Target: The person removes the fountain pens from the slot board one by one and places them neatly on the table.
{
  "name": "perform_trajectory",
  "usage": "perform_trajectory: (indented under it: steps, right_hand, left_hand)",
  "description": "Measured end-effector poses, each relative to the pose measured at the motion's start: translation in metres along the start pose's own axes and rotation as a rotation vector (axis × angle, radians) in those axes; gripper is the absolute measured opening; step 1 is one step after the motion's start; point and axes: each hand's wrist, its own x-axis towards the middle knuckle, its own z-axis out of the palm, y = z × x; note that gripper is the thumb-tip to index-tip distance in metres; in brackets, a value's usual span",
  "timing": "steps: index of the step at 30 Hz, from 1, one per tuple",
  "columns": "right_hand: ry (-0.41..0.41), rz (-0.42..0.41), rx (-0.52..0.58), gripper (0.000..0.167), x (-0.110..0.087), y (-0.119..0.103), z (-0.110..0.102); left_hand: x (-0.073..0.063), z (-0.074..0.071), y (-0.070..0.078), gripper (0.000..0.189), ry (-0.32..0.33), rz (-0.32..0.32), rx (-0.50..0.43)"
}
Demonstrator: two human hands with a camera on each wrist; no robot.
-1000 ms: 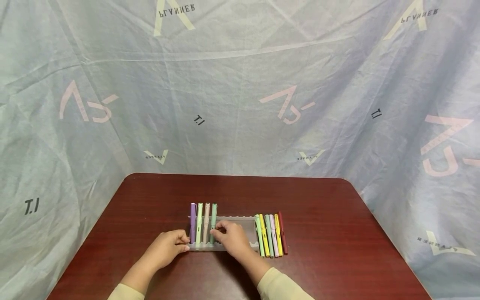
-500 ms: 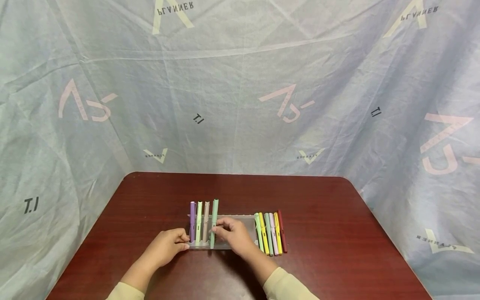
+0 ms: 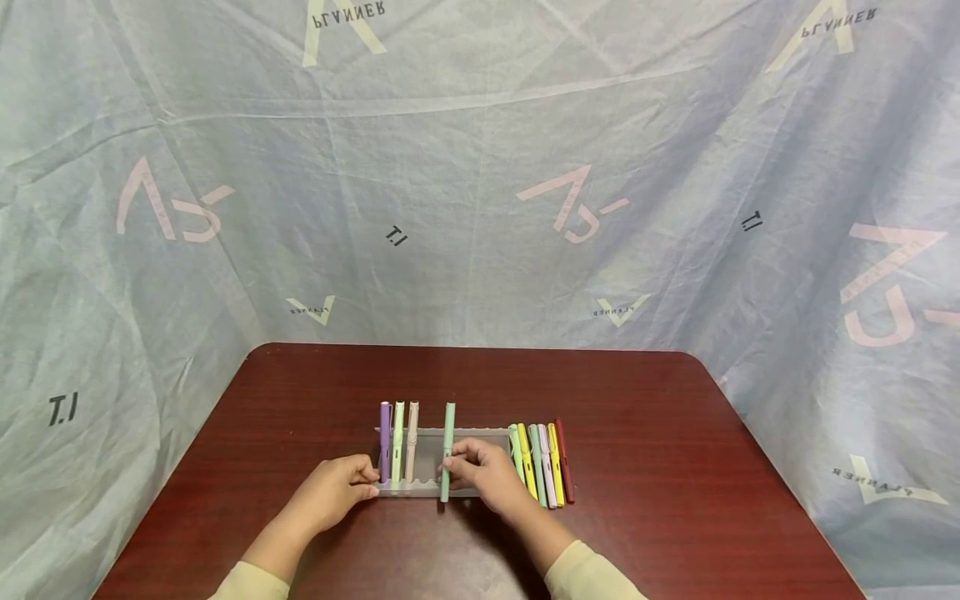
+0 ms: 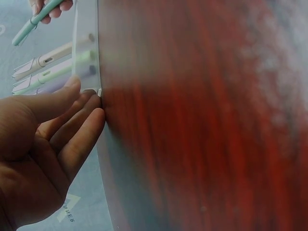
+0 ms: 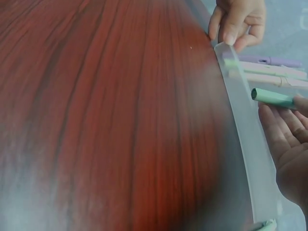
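A clear plastic pen tray with notched edges lies on the table. My left hand pinches its near left corner between thumb and fingers. In it, side by side at the left, lie a purple pen, a light green pen and a beige pen. My right hand pinches a mint green pen by its barrel, raised over the middle of the tray. In the right wrist view, one end of this mint green pen points toward the tray's near wall.
By the tray's right end several pens lie in a row, among them a yellow pen, a lilac pen and a dark red pen. The dark red table meets a printed grey cloth behind.
The mint green pen was lifted from its place beside the beige pen and carried to the right by my right hand. My left hand stayed at the tray's corner.
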Motion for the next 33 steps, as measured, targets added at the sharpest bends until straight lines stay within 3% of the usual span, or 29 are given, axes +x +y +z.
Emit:
perform_trajectory:
  steps: [13, 19, 33]
  right_hand:
    - [0.054, 0.02, -0.033, 0.018, -0.016, -0.013, -0.022]
    - [0.073, 0.021, -0.012, 0.021, -0.018, 0.001, -0.036]
    - [0.1, 0.038, -0.034, 0.028, -0.03, -0.002, -0.06]
  left_hand:
    - [0.001, 0.0, -0.001, 0.016, -0.002, 0.004, -0.007]
    - [-0.001, 0.0, -0.001, 0.015, 0.0, 0.019, -0.008]
    - [-0.002, -0.001, 0.0, 0.014, 0.001, 0.012, -0.008]
